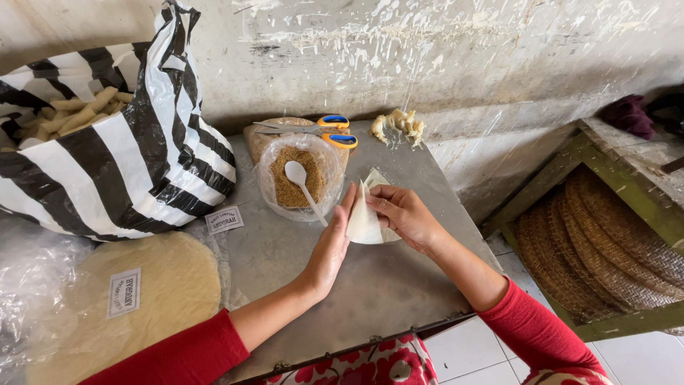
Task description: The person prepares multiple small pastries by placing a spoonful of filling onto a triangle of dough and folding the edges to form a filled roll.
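Far L: striped bag [135,153] w/ rolled sticks, round wrapper stack [142,299] in plastic below it. Mid table [385,285]: filling bag [296,178] w/ white spoon [303,182], scissors [317,128] behind. L hand [331,246] flat, fingers straight, edge against folded pastry sheet [367,217]; R hand [402,210] pinches the sheet's top fold. Scraps [399,125] by wall. Far R: woven trays [605,242].
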